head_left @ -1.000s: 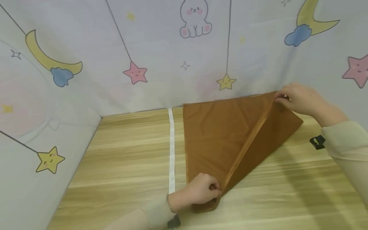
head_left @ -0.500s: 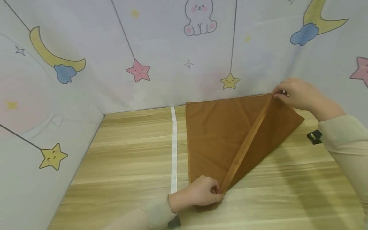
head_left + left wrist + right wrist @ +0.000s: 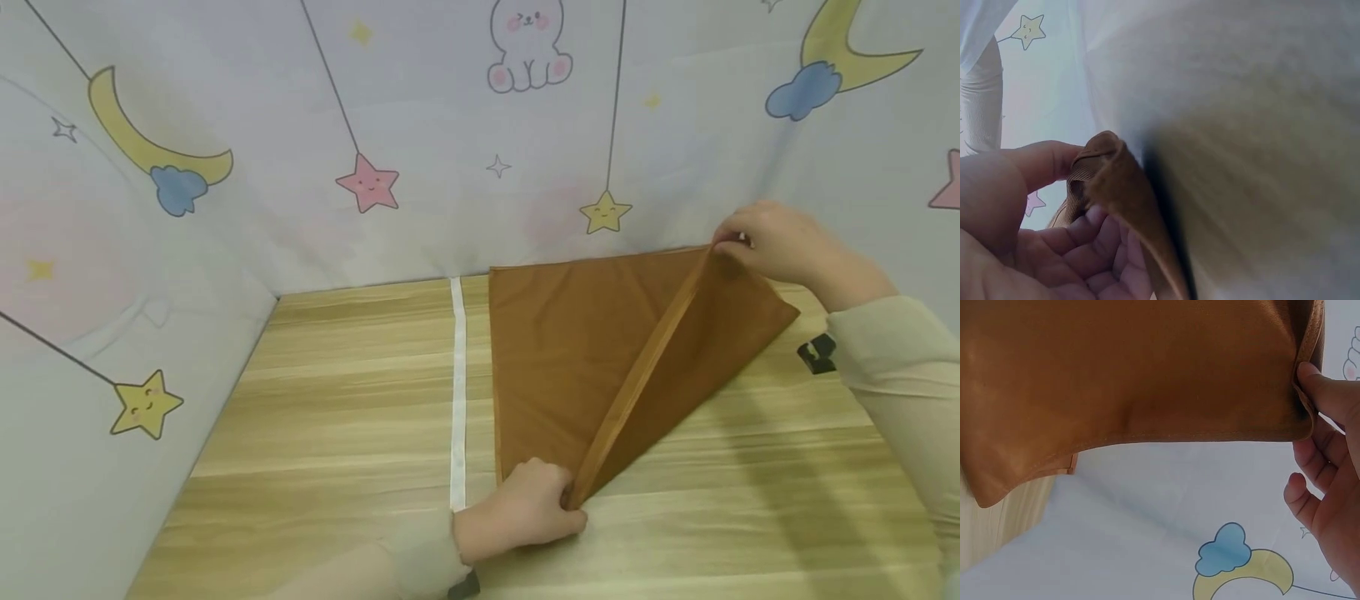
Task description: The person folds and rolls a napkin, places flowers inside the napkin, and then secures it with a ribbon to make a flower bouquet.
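A brown cloth (image 3: 570, 342) with stitched hems lies on the wood-grain table, its right part lifted into a slanting ridge. At the cloth's near end my left hand (image 3: 528, 508) pinches the hemmed edge; in the left wrist view the fabric (image 3: 1129, 194) is bunched between thumb and fingers. My right hand (image 3: 780, 246) pinches the far corner of the same raised edge, near the back wall. In the right wrist view the thumb and fingers grip that corner, and the brown fabric (image 3: 1147, 375) hangs stretched away to the left.
A white strip (image 3: 458, 392) runs along the wood-grain table (image 3: 352, 400) left of the cloth. A small black object (image 3: 817, 354) lies by the right forearm. White curtain-like walls (image 3: 420, 100) with printed stars and moons stand behind and at the left.
The raised edge has shifted slightly leftward at the far end with my right hand. My left hand keeps its hold near the front, and the cloth's near end is less visible beneath it.
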{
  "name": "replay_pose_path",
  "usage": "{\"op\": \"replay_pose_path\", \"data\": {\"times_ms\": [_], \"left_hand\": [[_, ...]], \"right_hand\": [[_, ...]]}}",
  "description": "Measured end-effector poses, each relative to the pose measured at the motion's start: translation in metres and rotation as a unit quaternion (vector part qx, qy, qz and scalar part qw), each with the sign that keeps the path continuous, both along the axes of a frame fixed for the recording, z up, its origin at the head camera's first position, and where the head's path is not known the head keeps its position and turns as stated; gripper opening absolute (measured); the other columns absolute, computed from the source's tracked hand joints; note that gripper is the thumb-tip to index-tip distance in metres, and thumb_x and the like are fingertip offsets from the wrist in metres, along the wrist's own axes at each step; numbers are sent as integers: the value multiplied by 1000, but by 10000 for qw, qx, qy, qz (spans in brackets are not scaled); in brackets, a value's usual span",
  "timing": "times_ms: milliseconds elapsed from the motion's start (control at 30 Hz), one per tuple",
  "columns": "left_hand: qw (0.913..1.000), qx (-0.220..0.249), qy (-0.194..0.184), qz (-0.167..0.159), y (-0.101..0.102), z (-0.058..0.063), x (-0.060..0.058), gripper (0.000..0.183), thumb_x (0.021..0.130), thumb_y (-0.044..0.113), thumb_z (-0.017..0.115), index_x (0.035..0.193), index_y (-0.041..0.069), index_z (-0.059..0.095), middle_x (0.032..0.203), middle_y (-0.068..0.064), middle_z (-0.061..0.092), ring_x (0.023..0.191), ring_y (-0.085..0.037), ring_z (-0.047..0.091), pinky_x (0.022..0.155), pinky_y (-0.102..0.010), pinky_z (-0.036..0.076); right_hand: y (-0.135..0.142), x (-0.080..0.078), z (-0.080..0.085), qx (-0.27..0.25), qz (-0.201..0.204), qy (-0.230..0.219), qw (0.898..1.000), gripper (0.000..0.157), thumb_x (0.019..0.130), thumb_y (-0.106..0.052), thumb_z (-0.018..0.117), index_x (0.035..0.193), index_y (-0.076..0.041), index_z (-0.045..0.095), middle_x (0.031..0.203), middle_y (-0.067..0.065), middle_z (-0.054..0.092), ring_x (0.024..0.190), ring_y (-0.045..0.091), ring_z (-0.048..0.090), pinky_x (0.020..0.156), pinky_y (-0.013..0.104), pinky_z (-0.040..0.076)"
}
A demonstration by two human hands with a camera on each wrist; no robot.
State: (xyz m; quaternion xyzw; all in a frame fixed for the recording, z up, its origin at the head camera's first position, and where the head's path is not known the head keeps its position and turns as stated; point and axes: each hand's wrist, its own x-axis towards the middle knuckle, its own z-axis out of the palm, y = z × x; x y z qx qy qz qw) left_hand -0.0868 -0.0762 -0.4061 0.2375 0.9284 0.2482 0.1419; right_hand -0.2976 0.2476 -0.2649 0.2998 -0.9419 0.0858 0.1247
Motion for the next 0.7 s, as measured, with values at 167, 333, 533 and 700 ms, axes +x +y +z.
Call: {"op": "replay_pose_path", "data": {"times_ms": [167,333,533,700], "left_hand": [[9997,68,-236,9,-2,1,-1,21,74,14,70,64,12,52,55,8,44,43,-3,38,37,-16,33],[9992,119,-368,85,-8,4,-2,23,73,9,70,64,12,49,55,9,42,43,-2,37,38,-15,32],[9973,358,-623,141,-18,8,-1,29,73,2,65,61,14,42,55,9,36,44,-2,33,40,-14,28],[9979,353,-531,88,-26,11,0,38,72,-3,61,56,16,32,52,10,30,44,-2,29,41,-14,26]], "right_hand": [[-3,-1,2,72,-27,-105,9999,7,88,-5,66,91,-2,71,90,14,69,84,33,60,76,50,46],[-9,-3,3,113,-44,-180,9998,8,89,-5,65,92,-2,71,92,14,68,86,33,59,78,50,45],[-15,-8,1,136,-15,-206,9997,9,89,-5,64,93,0,70,93,16,68,88,33,59,79,51,46],[-19,-13,0,163,-80,-290,9994,10,90,-6,63,94,-2,71,95,16,68,91,34,58,80,51,45]]}}
